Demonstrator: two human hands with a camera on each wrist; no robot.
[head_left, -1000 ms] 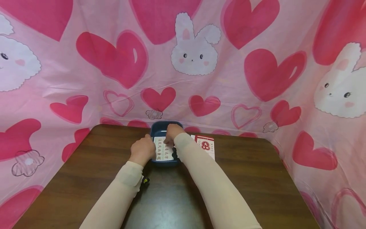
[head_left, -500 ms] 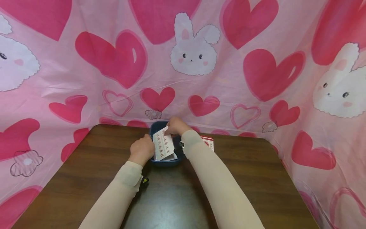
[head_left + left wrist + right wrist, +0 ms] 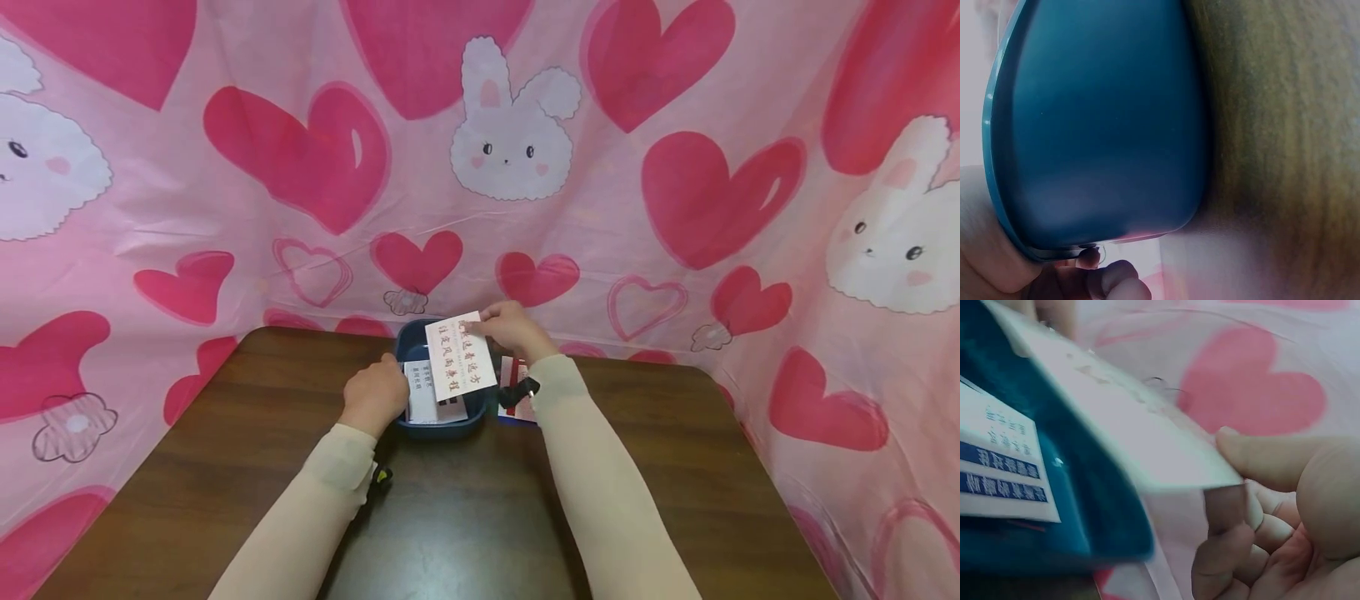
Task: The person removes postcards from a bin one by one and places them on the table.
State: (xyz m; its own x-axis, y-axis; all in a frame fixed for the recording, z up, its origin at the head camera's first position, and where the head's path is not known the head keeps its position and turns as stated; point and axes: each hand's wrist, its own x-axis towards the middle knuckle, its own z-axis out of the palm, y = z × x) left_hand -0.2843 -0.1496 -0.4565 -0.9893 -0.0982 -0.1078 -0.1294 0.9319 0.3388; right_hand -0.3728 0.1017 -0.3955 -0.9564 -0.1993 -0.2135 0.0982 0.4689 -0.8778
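Observation:
My right hand (image 3: 519, 330) pinches a white card (image 3: 459, 360) with brownish-red characters by its upper right corner, thumb on one side and fingers on the other. The card hangs tilted over a dark blue plastic bin (image 3: 444, 432). Inside the bin lies another white card (image 3: 424, 407) with dark characters and, in the right wrist view, blue printed bands (image 3: 1004, 464). My left hand (image 3: 375, 393) grips the bin's left side. In the left wrist view its thumb base lies over the rim (image 3: 987, 137), with curled fingers (image 3: 1119, 278) by the bin's end.
A red-and-white card (image 3: 517, 412) with a blue edge lies on the brown wooden table (image 3: 645, 450) right of the bin, partly covered by the right wrist's black strap (image 3: 519, 392). Behind the table hangs a pink heart-and-rabbit cloth (image 3: 420, 183).
My right hand has lifted the character card out of the bin, up and to the right, uncovering the card beneath. My left hand has stayed on the bin.

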